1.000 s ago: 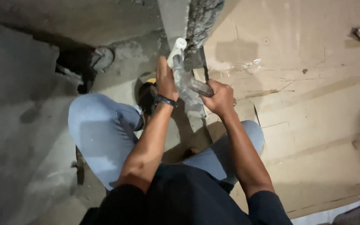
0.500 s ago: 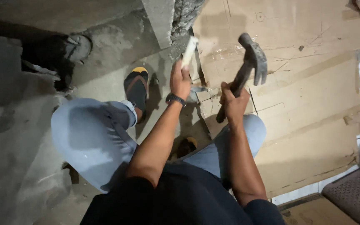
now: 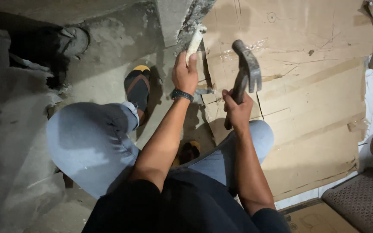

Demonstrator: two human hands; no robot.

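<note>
Rough concrete floor point(image 3: 18, 142), flattened cardboard point(image 3: 316, 108) on its right side, person crouching over it
Left hand point(image 3: 185, 74), grip closed round pale chisel point(image 3: 194, 41) set against chipped concrete column edge point(image 3: 182, 17); right hand point(image 3: 237, 110), grip closed on handle of claw hammer point(image 3: 246, 71), head raised just right of chisel; sandal point(image 3: 137, 86) beside left knee

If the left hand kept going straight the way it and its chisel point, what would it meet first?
The left hand holds a pale chisel aimed up the picture at the chipped edge of the grey concrete column. That rough edge comes first; the tip looks at or near it, though depth is unclear.
</note>
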